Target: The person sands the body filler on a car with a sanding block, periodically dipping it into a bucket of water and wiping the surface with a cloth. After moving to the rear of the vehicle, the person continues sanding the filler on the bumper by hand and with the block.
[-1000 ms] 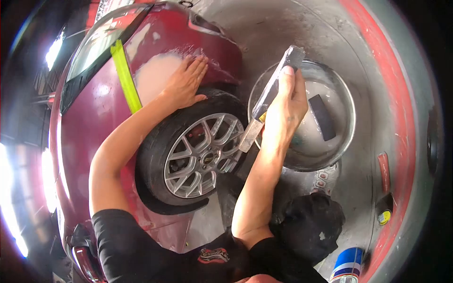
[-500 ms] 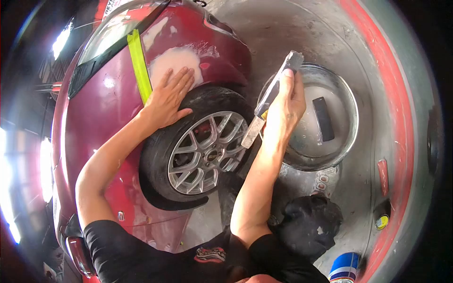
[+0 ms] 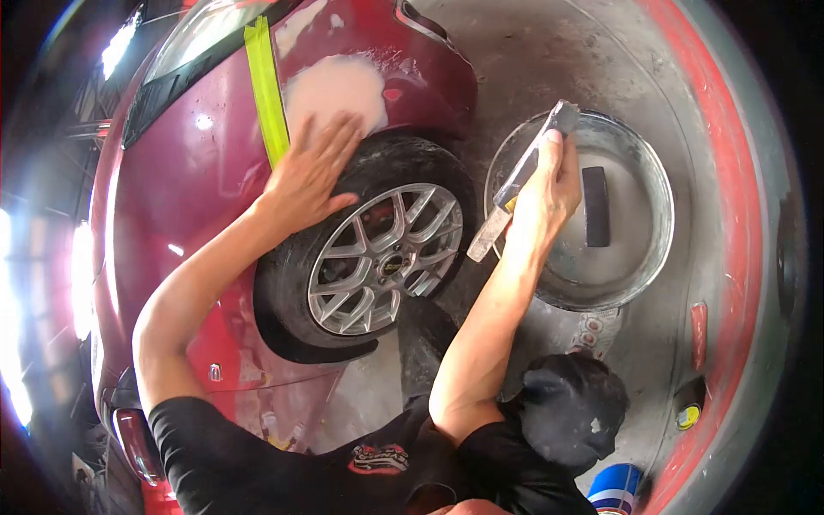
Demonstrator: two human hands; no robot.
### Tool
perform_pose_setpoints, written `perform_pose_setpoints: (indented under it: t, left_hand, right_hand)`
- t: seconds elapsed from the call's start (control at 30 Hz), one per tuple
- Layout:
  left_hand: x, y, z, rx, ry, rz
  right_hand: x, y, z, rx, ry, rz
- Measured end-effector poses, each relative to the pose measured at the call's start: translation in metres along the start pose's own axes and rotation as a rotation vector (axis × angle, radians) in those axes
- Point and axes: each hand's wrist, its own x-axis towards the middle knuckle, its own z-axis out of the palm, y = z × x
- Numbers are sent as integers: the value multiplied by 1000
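My left hand [image 3: 313,172] lies flat with fingers stretched on the dark red car panel [image 3: 197,180], fingertips over the lower edge of a pale filler patch [image 3: 335,90] above the wheel arch. A strip of yellow-green tape [image 3: 268,94] runs beside it. In my right hand [image 3: 551,184] is a long, narrow sanding block [image 3: 525,167] with whitish, worn ends, held tilted over the left side of a round basin [image 3: 665,215]. Inside the basin, a dark rectangular block [image 3: 596,208] sits in cloudy liquid.
The tyre [image 3: 287,283] and silver alloy wheel [image 3: 386,262] are below my left hand. A red tube-like object [image 3: 699,335], a dark container with a yellow end [image 3: 688,405] and a blue can [image 3: 614,489] are at the right on the grey floor [image 3: 532,51].
The view has shifted, so the car sits higher and the basin farther right. My left hand has slid slightly down the patch toward the wheel arch. The right hand keeps hold of the sanding block.
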Motion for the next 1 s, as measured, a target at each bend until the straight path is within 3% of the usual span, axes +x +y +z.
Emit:
perform_pose_setpoints:
  t: [0.13, 0.27, 0.4, 0.6, 0.73, 0.77, 0.87, 1.0]
  left_hand:
    - [83, 18, 32, 131, 29, 43]
    - [116, 21, 38, 198, 37, 53]
    - [85, 2, 25, 100, 46, 55]
    - [10, -16, -3, 73, 66, -74]
    - [-30, -18, -12, 19, 59, -154]
    - [-39, -17, -16, 25, 38, -176]
    - [-60, -17, -14, 7, 63, -209]
    - [-58, -19, -8, -75, 138, -191]
  right_hand:
    - [3, -1, -1, -25, -9, -8]
    - [9, -13, -3, 21, 14, -61]
    - [7, -14, 1, -17, 22, -62]
    - [-6, 15, 27, -44, -141, -107]
    - [-34, 32, 51, -7, -406, -59]
    - [-44, 43, 60, -106, -416, -217]
    - [-79, 61, 82, -216, -460, -408]
    - [-87, 69, 91, -120, -528, -179]
